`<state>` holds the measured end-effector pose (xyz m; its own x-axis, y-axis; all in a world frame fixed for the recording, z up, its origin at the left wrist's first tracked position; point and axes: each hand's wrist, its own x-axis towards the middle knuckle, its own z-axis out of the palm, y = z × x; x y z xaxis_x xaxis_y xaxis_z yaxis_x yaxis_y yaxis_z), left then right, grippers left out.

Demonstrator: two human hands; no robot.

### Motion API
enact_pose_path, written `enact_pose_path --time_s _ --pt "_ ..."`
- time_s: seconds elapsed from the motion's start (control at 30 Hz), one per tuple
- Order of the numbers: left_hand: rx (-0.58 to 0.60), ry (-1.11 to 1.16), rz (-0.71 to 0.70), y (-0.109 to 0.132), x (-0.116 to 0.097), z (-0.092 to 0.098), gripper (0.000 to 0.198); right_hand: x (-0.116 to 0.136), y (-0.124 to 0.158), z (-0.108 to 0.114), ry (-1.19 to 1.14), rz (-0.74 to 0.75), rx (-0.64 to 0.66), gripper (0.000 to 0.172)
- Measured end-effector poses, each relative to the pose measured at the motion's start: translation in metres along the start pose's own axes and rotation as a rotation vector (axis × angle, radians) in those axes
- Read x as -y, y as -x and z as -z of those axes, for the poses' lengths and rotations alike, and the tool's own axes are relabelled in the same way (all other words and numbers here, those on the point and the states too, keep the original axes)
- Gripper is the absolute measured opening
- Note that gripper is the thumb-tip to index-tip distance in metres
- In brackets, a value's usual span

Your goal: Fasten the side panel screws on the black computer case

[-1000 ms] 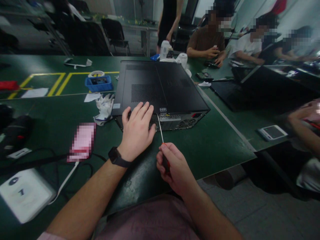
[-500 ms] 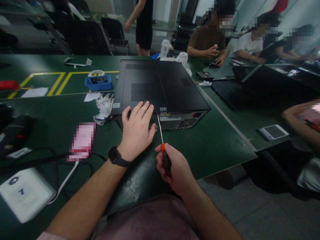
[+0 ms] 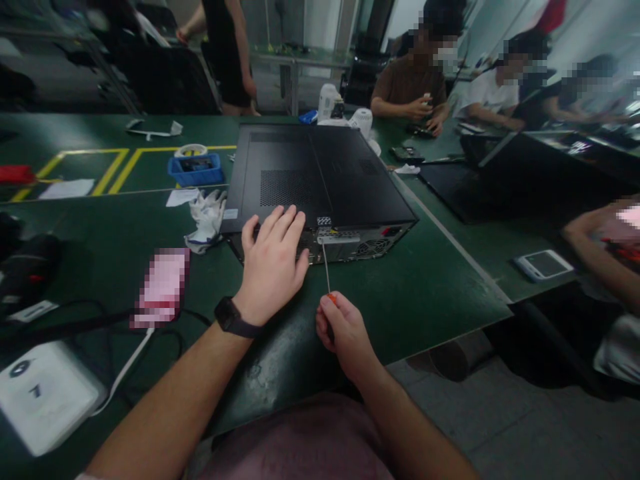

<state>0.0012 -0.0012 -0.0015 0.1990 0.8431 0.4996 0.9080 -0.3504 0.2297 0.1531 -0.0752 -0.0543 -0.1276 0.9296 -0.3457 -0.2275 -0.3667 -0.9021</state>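
Observation:
A black computer case [image 3: 320,177] lies flat on the green table [image 3: 425,293], its rear panel facing me. My left hand [image 3: 273,263] lies flat with fingers spread on the case's near edge; a dark watch is on that wrist. My right hand [image 3: 343,333] is closed round the red-and-black handle of a thin screwdriver [image 3: 326,270]. The shaft points up at the rear panel, its tip close to or touching the panel beside my left hand.
White gloves [image 3: 206,217] and a blue tray [image 3: 196,168] sit left of the case. A pink item [image 3: 163,285], cables and a white box [image 3: 43,393] lie near left. A phone [image 3: 544,264] lies right. Other people sit at the far right; one stands behind.
My right hand has turned over the screwdriver handle, hiding most of it. The person standing at the back has walked left. My left hand has stayed on the case.

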Motion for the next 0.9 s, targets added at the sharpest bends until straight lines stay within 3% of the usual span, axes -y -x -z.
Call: enact_pose_path --time_s 0.2,0.4,0.57,0.9 --pt "-0.031 -0.023 -0.01 0.0 0.0 -0.003 0.051 -0.001 -0.021 0.007 0.106 0.209 -0.051 0.041" --pt "-0.07 -0.022 -0.007 0.0 0.0 -0.008 0.049 -0.015 -0.048 0.025 0.276 0.5 -0.257 0.027" --pt "-0.087 -0.017 -0.008 0.0 0.0 -0.011 0.047 -0.035 -0.049 0.037 0.332 0.572 -0.283 0.027" --pt "-0.111 -0.03 -0.022 0.001 0.001 -0.013 0.044 -0.039 -0.05 0.039 0.418 0.598 -0.326 0.018"
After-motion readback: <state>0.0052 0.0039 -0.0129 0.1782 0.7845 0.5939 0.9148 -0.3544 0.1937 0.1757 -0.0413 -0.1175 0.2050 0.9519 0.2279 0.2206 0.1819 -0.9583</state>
